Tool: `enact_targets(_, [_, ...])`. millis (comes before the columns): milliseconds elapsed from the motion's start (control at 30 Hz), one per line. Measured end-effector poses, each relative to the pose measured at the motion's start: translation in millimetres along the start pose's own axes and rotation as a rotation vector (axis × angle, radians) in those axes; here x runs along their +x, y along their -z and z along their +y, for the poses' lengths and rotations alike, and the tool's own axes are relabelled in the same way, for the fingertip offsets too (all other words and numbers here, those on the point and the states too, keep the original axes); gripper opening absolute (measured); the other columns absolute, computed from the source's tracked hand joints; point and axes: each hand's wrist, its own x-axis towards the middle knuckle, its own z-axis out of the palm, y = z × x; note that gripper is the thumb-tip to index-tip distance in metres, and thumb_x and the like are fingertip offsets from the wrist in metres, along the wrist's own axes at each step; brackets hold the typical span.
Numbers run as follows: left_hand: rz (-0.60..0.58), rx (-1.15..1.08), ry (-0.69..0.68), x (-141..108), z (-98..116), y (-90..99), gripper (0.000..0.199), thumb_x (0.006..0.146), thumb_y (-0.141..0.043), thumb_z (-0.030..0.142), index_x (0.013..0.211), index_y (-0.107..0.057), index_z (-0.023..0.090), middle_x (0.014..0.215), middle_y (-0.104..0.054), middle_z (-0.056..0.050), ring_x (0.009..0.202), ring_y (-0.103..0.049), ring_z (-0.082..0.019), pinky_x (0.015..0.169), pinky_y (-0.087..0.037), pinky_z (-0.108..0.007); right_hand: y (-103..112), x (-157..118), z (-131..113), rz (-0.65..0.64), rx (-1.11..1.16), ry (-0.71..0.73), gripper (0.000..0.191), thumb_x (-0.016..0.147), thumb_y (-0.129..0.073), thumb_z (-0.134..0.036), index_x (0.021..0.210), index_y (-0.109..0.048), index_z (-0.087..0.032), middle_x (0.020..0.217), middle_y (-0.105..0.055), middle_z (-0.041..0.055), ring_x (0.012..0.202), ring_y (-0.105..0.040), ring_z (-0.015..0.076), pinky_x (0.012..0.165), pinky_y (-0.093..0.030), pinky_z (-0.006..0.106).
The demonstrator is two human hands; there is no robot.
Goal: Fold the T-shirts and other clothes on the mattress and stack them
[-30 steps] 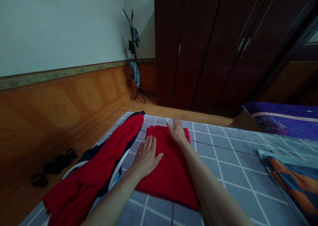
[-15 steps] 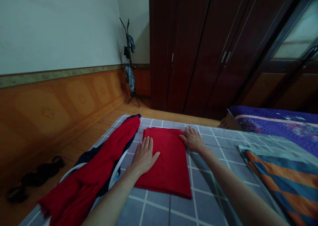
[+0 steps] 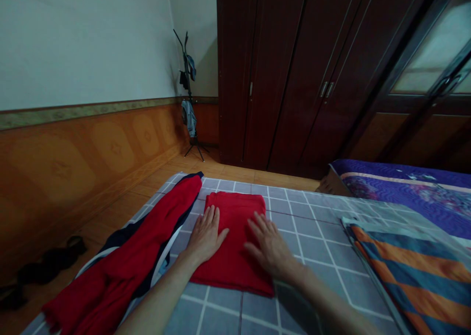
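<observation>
A red cloth (image 3: 235, 271), folded into a flat rectangle, lies on the grey checked bed cover (image 3: 221, 305). My left hand (image 3: 206, 234) rests flat on its left edge, fingers stretched out and thumb apart. Over the cloth's right side is my right hand (image 3: 270, 246), slightly blurred, with fingers spread; whether it presses on the cloth or hovers just above I cannot tell. Neither hand grips anything. Left of the cloth, a loose red garment with navy and white parts (image 3: 140, 256) is stretched lengthwise along the bed.
On the right of the bed lies a folded cloth with orange and blue stripes (image 3: 423, 261). Beyond are a purple bedspread (image 3: 397, 180) and a dark wooden wardrobe (image 3: 287, 80). A coat rack (image 3: 189, 94) stands in the corner. Dark objects (image 3: 47, 266) lie on the floor at left.
My right hand has moved from the cloth's upper right edge inward and toward me, over its right side. My left hand stays at the left edge. The view has shifted slightly.
</observation>
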Motion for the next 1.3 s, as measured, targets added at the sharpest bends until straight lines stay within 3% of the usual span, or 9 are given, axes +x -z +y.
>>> enact_targets(100, [-0.002,-0.004,0.003,0,-1,-0.4,0.069,0.092,-0.037,0.047,0.144,-0.025,0.004,0.151,-0.019,-0.019,0.140,-0.017,-0.028,0.112,-0.024,-0.046,-12,-44,-28,-0.160,0.132,0.236,0.072,0.086,-0.043,-0.061,0.145,-0.028,-0.023,0.151,-0.017,0.0119,0.139,-0.013,0.0333,0.110,-0.022,0.055])
enact_targets(233, [0.033,-0.007,-0.016,-2,7,13.4,0.062,0.091,-0.041,0.042,0.143,-0.030,0.009,0.151,-0.022,-0.017,0.140,-0.018,-0.028,0.112,-0.022,-0.049,-24,-68,-41,-0.170,0.186,0.276,0.073,0.085,-0.047,-0.059,0.146,-0.025,-0.024,0.151,-0.014,0.0115,0.138,-0.010,0.0343,0.110,-0.018,0.057])
enact_targets(333, [0.044,-0.048,-0.209,-2,26,27.8,0.054,0.094,-0.037,0.034,0.145,-0.028,0.018,0.152,-0.023,-0.008,0.141,-0.014,-0.023,0.114,-0.014,-0.048,-25,-66,-38,-0.122,0.194,0.258,0.071,0.085,-0.050,-0.054,0.145,-0.027,-0.024,0.150,-0.014,0.0106,0.138,-0.011,0.0330,0.111,-0.019,0.055])
enact_targets(533, [-0.253,-0.226,-0.614,28,62,18.1,0.052,0.097,-0.027,0.043,0.146,-0.020,0.028,0.152,-0.023,0.000,0.141,-0.014,-0.017,0.115,-0.013,-0.043,-23,-63,-39,-0.151,0.157,0.288,0.075,0.083,-0.055,-0.052,0.145,-0.028,-0.018,0.147,-0.020,0.0161,0.136,-0.017,0.0362,0.108,-0.024,0.057])
enact_targets(800, [-0.176,-0.105,-0.366,119,35,13.1,0.056,0.096,-0.028,0.046,0.144,-0.028,0.017,0.150,-0.028,-0.011,0.140,-0.019,-0.023,0.112,-0.013,-0.050,-48,-62,-29,0.009,0.095,0.336,0.079,0.080,-0.057,-0.058,0.145,-0.028,-0.023,0.148,-0.022,0.0143,0.134,-0.024,0.0387,0.104,-0.032,0.056])
enact_targets(900, [-0.141,-0.106,-0.348,121,54,16.0,0.057,0.096,-0.028,0.047,0.145,-0.026,0.017,0.151,-0.025,-0.012,0.141,-0.015,-0.024,0.112,-0.011,-0.050,-69,-60,-24,0.132,0.051,0.383,0.084,0.078,-0.058,-0.057,0.147,-0.024,-0.024,0.148,-0.025,0.0144,0.133,-0.027,0.0385,0.103,-0.035,0.056])
enact_targets(1000, [-0.175,-0.147,-0.521,102,86,9.2,0.058,0.094,-0.029,0.053,0.145,-0.026,0.026,0.153,-0.024,-0.001,0.142,-0.013,-0.017,0.115,-0.010,-0.041,-89,-58,-20,0.213,0.026,0.402,0.083,0.077,-0.058,-0.059,0.146,-0.028,-0.023,0.145,-0.031,0.0152,0.132,-0.032,0.0385,0.102,-0.036,0.055])
enact_targets(1100, [-0.234,-0.217,-0.654,93,103,-1.8,0.061,0.094,-0.027,0.055,0.145,-0.026,0.022,0.153,-0.022,-0.004,0.142,-0.013,-0.018,0.115,-0.008,-0.041,-98,-55,-19,0.233,0.022,0.404,0.081,0.077,-0.058,-0.059,0.144,-0.032,-0.022,0.144,-0.034,0.0158,0.130,-0.034,0.0390,0.101,-0.036,0.056])
enact_targets(1300, [-0.223,-0.216,-0.465,135,97,-5.5,0.066,0.093,-0.028,0.057,0.145,-0.026,0.018,0.153,-0.017,-0.011,0.141,-0.013,-0.026,0.112,-0.013,-0.050,-84,-58,-21,0.159,0.046,0.374,0.081,0.078,-0.059,-0.054,0.146,-0.026,-0.025,0.147,-0.026,0.0118,0.131,-0.033,0.0397,0.101,-0.038,0.056])
